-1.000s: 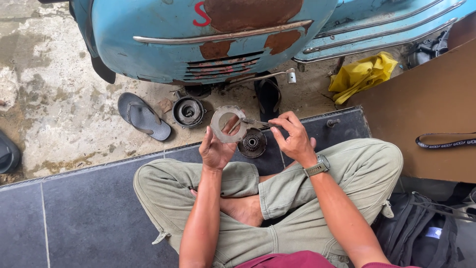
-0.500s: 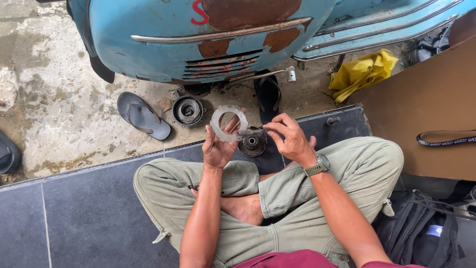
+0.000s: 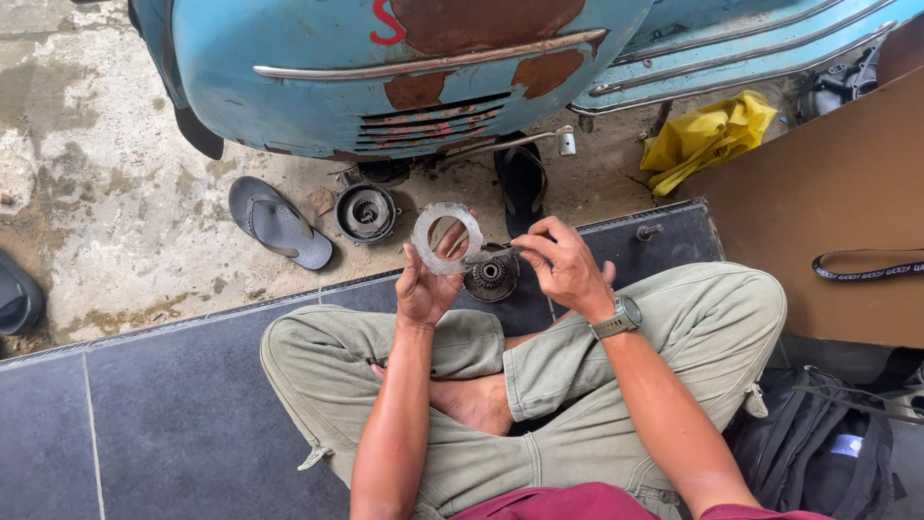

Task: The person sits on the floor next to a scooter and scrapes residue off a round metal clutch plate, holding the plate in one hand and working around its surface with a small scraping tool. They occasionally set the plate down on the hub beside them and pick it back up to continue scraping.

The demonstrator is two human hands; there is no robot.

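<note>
My left hand (image 3: pixel 426 285) holds up a flat grey metal ring (image 3: pixel 446 238), thumb and fingers on its lower edge. My right hand (image 3: pixel 564 266), with a watch on the wrist, pinches a thin metal tool (image 3: pixel 486 255) whose tip touches the ring's right side. Just below the ring, on the dark tiled step (image 3: pixel 164 414), sits a round geared hub (image 3: pixel 490 276). I sit cross-legged in olive trousers.
A rusty light-blue scooter body (image 3: pixel 385 67) stands ahead. On the concrete lie a round metal housing (image 3: pixel 367 213), a grey sandal (image 3: pixel 278 221), a black sandal (image 3: pixel 521 185) and a yellow cloth (image 3: pixel 705 138). Brown board (image 3: pixel 828 193) and a black backpack (image 3: pixel 828 453) are at my right.
My left hand turned the ring more upright and face-on to me. My right hand drew in closer, bringing the tool against the ring's right edge.
</note>
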